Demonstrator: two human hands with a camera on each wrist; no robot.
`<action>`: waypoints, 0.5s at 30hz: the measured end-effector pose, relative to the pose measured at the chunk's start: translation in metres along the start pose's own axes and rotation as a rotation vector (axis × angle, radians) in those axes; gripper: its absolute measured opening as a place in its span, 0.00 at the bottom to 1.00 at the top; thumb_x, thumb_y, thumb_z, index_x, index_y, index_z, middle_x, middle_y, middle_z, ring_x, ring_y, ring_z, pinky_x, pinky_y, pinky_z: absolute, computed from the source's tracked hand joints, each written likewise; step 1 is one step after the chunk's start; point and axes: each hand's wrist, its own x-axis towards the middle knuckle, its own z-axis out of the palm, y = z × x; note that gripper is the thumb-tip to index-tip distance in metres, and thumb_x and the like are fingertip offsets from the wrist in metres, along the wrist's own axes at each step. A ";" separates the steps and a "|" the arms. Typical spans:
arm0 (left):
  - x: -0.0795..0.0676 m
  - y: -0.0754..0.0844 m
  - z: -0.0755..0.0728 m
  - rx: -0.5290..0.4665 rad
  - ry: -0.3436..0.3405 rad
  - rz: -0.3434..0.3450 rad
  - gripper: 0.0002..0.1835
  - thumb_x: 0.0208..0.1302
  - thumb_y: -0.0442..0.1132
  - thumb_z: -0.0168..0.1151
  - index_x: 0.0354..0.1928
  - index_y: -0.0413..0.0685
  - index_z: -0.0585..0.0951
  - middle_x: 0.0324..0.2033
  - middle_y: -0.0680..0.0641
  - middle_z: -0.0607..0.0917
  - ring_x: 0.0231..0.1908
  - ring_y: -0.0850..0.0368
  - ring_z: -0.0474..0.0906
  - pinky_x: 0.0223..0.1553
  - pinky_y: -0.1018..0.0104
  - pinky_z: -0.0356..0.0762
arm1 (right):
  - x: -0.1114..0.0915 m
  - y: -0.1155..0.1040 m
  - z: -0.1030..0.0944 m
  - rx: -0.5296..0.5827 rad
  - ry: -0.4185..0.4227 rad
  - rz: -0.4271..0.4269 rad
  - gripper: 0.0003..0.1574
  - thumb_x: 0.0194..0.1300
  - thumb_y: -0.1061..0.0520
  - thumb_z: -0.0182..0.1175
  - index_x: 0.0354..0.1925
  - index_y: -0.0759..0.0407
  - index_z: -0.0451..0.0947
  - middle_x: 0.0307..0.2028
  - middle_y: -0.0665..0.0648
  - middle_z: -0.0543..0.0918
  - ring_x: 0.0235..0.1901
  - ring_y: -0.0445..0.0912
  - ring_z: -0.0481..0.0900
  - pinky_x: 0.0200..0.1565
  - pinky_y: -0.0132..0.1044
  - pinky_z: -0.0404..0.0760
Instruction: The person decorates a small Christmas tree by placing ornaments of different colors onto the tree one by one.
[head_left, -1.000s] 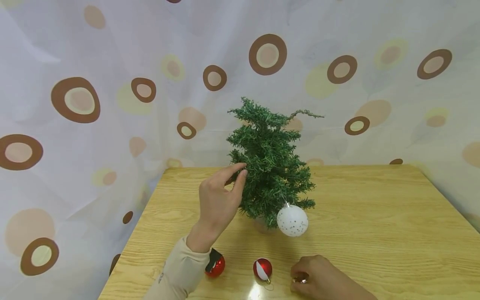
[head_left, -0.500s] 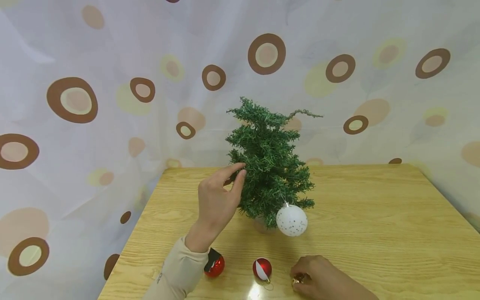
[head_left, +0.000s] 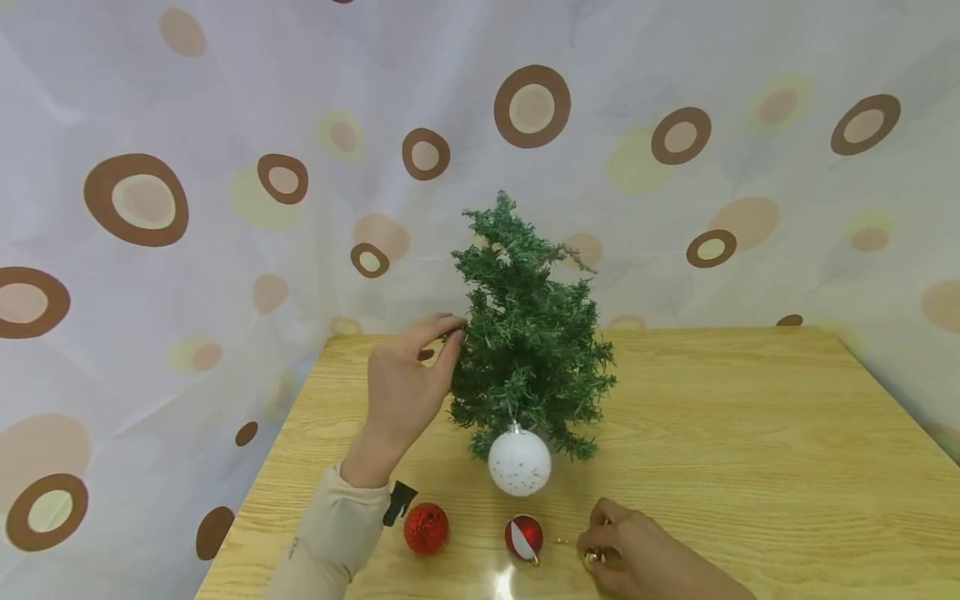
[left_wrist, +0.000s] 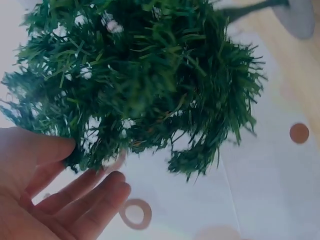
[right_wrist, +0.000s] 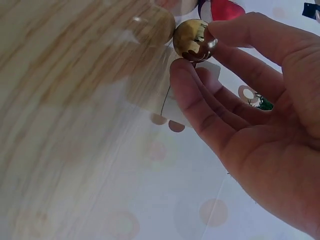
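My left hand (head_left: pixel 405 390) pinches a branch on the left side of a small green artificial Christmas tree (head_left: pixel 528 333). The left wrist view shows thumb and fingers at the branch tips of the tree (left_wrist: pixel 145 75). A white speckled bauble (head_left: pixel 520 463) hangs from a low front branch. At the front right, my right hand (head_left: pixel 641 552) holds a shiny gold bauble (right_wrist: pixel 194 40) between thumb and fingertips, low over the table. To its left lie a red-and-white bauble (head_left: pixel 524 537) and a red glittery bauble (head_left: pixel 427 528).
A black flat piece (head_left: pixel 399 502) lies by the left sleeve, beside the red glittery bauble. The wood-grain table (head_left: pixel 750 450) extends to the right. Behind it hangs a pale curtain (head_left: pixel 615 50) with brown and beige ovals.
The tree has turned, carrying the white bauble left and its bent top branch inward. My left hand has moved left with the branch. The right hand stays near its spot, holding the gold bauble.
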 end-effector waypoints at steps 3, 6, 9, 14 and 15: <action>0.008 -0.008 -0.006 0.014 -0.043 -0.011 0.09 0.71 0.36 0.70 0.49 0.46 0.92 0.48 0.44 0.93 0.45 0.47 0.92 0.38 0.52 0.91 | 0.000 0.000 -0.001 -0.018 -0.011 -0.004 0.07 0.71 0.60 0.67 0.45 0.51 0.89 0.41 0.46 0.77 0.34 0.28 0.69 0.33 0.28 0.78; 0.016 -0.017 -0.011 0.020 -0.103 -0.023 0.09 0.72 0.37 0.69 0.50 0.48 0.92 0.48 0.45 0.93 0.46 0.48 0.92 0.40 0.53 0.91 | -0.001 0.001 -0.002 -0.037 -0.020 -0.015 0.08 0.72 0.61 0.66 0.46 0.50 0.89 0.42 0.46 0.78 0.35 0.28 0.70 0.33 0.28 0.77; 0.024 -0.024 -0.015 0.034 -0.158 -0.027 0.10 0.73 0.38 0.69 0.51 0.49 0.92 0.48 0.45 0.93 0.47 0.48 0.92 0.42 0.53 0.91 | -0.001 0.001 -0.003 -0.042 -0.026 -0.015 0.09 0.72 0.61 0.65 0.47 0.51 0.89 0.42 0.46 0.79 0.36 0.28 0.71 0.34 0.29 0.77; 0.033 -0.031 -0.020 0.072 -0.222 -0.036 0.10 0.74 0.38 0.67 0.52 0.51 0.92 0.50 0.45 0.92 0.46 0.48 0.92 0.44 0.54 0.91 | -0.002 0.001 -0.002 -0.063 -0.018 -0.018 0.10 0.71 0.62 0.66 0.48 0.54 0.89 0.42 0.46 0.79 0.35 0.27 0.71 0.34 0.28 0.77; 0.034 -0.031 -0.020 0.074 -0.230 -0.040 0.10 0.74 0.38 0.67 0.52 0.51 0.92 0.51 0.45 0.92 0.46 0.48 0.92 0.44 0.54 0.91 | -0.002 0.001 -0.002 -0.066 -0.014 -0.020 0.10 0.71 0.62 0.66 0.48 0.54 0.89 0.41 0.45 0.79 0.35 0.27 0.71 0.33 0.28 0.77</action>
